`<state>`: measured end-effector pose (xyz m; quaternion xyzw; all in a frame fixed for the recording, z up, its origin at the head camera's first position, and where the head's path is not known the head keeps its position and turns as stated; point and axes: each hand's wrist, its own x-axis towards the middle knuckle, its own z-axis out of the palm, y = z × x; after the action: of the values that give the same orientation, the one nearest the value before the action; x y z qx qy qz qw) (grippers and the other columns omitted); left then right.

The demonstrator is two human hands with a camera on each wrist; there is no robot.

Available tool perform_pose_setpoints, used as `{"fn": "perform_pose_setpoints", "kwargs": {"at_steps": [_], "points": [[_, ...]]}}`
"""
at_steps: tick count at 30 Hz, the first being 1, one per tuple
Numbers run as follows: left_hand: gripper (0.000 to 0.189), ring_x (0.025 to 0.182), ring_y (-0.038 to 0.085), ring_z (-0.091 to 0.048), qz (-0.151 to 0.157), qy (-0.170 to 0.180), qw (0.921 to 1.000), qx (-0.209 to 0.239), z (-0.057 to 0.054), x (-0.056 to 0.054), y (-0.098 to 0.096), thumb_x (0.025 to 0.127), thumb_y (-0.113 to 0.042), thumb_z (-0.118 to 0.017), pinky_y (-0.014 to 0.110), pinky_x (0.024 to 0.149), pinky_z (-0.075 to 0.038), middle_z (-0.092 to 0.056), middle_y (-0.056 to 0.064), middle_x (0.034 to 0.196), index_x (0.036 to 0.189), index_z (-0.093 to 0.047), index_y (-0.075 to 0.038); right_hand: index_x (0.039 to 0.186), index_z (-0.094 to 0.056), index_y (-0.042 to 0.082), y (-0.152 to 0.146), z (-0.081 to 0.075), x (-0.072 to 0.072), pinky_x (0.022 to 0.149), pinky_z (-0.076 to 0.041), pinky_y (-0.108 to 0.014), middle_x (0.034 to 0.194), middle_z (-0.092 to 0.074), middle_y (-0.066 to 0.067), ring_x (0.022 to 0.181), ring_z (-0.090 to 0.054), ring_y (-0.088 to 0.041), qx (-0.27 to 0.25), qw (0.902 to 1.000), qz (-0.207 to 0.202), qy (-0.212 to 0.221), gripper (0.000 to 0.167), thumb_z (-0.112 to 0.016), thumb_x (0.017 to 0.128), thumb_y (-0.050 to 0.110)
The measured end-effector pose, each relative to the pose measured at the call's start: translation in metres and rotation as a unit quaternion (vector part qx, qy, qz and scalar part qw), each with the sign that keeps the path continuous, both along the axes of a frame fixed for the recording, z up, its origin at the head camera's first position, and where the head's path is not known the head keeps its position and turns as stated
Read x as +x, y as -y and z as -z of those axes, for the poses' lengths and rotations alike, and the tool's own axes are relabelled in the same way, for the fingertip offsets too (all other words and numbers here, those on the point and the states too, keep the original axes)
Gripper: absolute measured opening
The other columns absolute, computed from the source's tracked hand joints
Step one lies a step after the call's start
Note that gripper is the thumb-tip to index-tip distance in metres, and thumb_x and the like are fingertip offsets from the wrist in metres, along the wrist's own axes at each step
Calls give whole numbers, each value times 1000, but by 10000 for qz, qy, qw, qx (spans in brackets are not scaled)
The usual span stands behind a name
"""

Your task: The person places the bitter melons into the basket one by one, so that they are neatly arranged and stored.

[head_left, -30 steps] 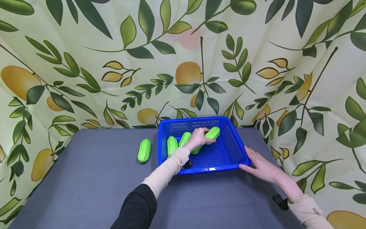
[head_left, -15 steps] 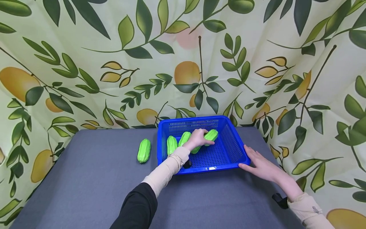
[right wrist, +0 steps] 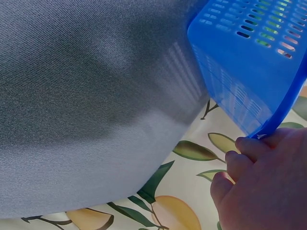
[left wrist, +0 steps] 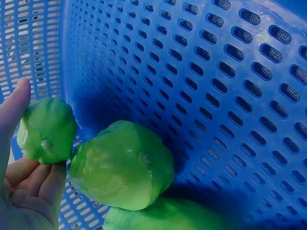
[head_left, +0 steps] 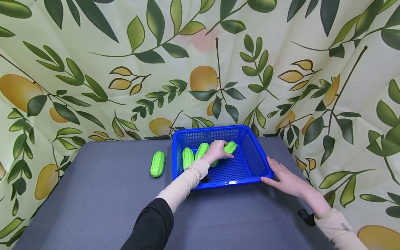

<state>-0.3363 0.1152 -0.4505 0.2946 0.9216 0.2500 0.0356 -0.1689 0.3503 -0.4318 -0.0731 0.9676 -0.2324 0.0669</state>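
In the head view my left hand (head_left: pixel 215 151) reaches into a blue perforated plastic basket (head_left: pixel 232 182) and grips a green ridged gourd (head_left: pixel 230 147). The left wrist view shows the thumb above this gourd (left wrist: pixel 47 130) and curled fingers beneath it. Close beside it lies another gourd (left wrist: pixel 122 165). Three other gourds sit in the basket's left half, including the leftmost gourd (head_left: pixel 188 158) and the gourd (head_left: pixel 202 150) next to it; the third is partly covered by my left hand. My right hand (head_left: pixel 285 177) touches the basket's front right corner with extended fingers and thumb.
One more green gourd (head_left: pixel 157 164) lies on the grey cloth-covered table (head_left: pixel 103 201), left of the basket. A leaf-and-fruit patterned curtain (head_left: pixel 175 76) hangs behind the table and along both sides. The basket's back wall stands close to it.
The held gourd has sunk lower into the basket with my left hand. My right hand has stayed at the corner, and the head view has shifted slightly.
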Motion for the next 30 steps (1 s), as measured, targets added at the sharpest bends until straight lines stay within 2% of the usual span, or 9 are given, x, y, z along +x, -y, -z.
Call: {"fn": "perform_pose_setpoints", "kwargs": {"at_steps": [8, 13, 17, 21, 26, 30], "points": [[36, 63, 12, -43, -9, -35, 10000, -86, 0, 0, 0, 68, -38, -84, 23, 56, -36, -43, -5, 66, 79, -61, -12, 151, -11, -2, -1, 2, -2, 112, -13, -66, 155, -13, -28, 140, -13, -51, -16, 10000, 16, 51, 97, -55, 88, 58], [40, 66, 12, -49, 54, -119, 9992, -391, 1, 1, -1, 68, -40, -83, 24, 60, -42, -52, -4, 71, 87, -65, -10, 151, -11, -2, -1, 1, -1, 111, -13, -66, 155, -13, -28, 140, -13, -52, -33, 10000, 19, 45, 97, -55, 88, 58], [50, 84, 17, -63, 87, -115, 9982, -574, 0, 3, -1, 70, -40, -82, 28, 75, -51, -69, 3, 92, 103, -68, -6, 150, -12, -2, 0, 0, 0, 111, -14, -66, 155, -14, -28, 140, -13, -51, -39, 10000, 20, 11, 96, -55, 88, 57], [61, 107, 23, -64, 76, -50, 9983, -578, -2, 5, 1, 72, -38, -81, 31, 92, -51, -68, 8, 117, 119, -64, -2, 150, -13, -2, 2, -1, 0, 111, -14, -67, 155, -15, -28, 140, -14, -51, -42, 10000, 11, -9, 95, -56, 88, 56], [65, 112, 24, -62, 58, -59, 9983, -578, -6, 7, 5, 72, -39, -81, 29, 96, -50, -66, 9, 122, 122, -62, -1, 150, -13, -3, 3, -2, 1, 111, -15, -67, 154, -15, -29, 140, -14, -52, -6, 10000, 15, 24, 96, -56, 88, 56], [66, 116, 24, -60, 144, 39, 9992, -367, -17, 7, 8, 75, -37, -79, 29, 99, -48, -64, 10, 125, 125, -60, -1, 149, -13, -5, 2, -4, 1, 111, -15, -67, 154, -15, -30, 140, -14, -52, -14, 10000, 26, 9, 96, -56, 88, 56]]}}
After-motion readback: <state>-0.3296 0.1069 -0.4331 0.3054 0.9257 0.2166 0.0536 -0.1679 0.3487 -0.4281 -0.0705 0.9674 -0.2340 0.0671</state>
